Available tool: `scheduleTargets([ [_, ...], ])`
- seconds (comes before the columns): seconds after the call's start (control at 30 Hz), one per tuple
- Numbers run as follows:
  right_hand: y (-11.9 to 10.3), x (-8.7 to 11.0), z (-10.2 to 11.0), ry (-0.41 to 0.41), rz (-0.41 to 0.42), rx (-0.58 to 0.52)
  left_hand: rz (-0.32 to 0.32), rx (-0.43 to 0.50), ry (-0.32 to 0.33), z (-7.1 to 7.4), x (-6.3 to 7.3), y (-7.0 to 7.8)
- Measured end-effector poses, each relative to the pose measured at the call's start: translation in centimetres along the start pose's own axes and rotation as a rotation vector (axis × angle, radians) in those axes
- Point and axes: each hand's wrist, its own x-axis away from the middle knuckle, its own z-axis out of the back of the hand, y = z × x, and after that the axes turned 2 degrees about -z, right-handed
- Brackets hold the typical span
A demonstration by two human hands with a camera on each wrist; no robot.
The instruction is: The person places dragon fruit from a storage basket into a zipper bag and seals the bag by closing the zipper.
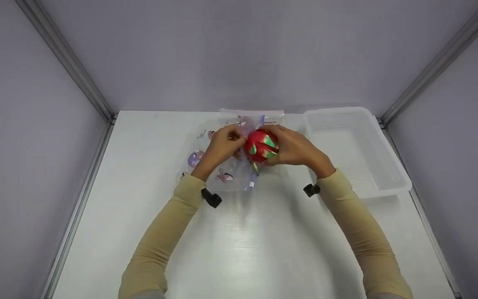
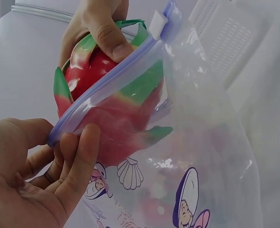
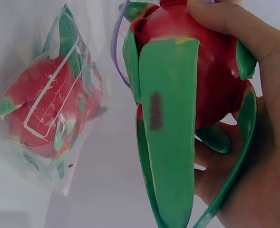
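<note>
A red toy dragon fruit [image 1: 260,146] with green scales sits in my right hand [image 1: 282,145], which grips it from the right side at the mouth of a clear zip bag [image 1: 222,174] printed with cartoon figures. My left hand [image 1: 228,140] pinches the bag's purple zip rim [image 2: 106,85] and holds it up. In the left wrist view the dragon fruit [image 2: 90,71] is partly behind the bag [image 2: 211,156], with the right hand's thumb [image 2: 109,35] on top. The right wrist view shows the dragon fruit [image 3: 192,80] in the right hand [image 3: 263,123], and a second red and green shape [image 3: 49,114] shows through clear plastic.
A white plastic tray [image 1: 347,153] with a slotted floor stands at the table's back right, also in the left wrist view as the tray [image 2: 220,42]. The white table [image 1: 247,249] is walled by pale panels with metal corner posts. Black camera mounts [image 1: 210,197] sit on both wrists.
</note>
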Motion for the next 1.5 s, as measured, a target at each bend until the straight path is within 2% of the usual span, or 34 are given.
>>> scheduleTargets([
  [0.17,-0.2,-0.3,-0.6,0.004,0.015,-0.002,0.005,-0.028,0.007,-0.1,0.0,0.0],
  [0.4,-0.7,-0.6,-1.4,-0.008,0.018,0.005,0.003,0.01,-0.012,-0.2,0.2,0.2],
  [0.9,-1.3,-1.2,-2.9,-0.023,-0.006,0.135,-0.008,0.004,-0.011,-0.4,0.5,0.4],
  [1.3,-1.7,-2.0,-4.9,-0.021,0.144,0.271,-0.065,0.078,-0.042,-1.0,0.7,0.9],
  [1.5,-1.8,-2.2,-5.7,-0.098,0.138,0.282,-0.06,0.067,-0.055,-1.1,1.0,0.9],
])
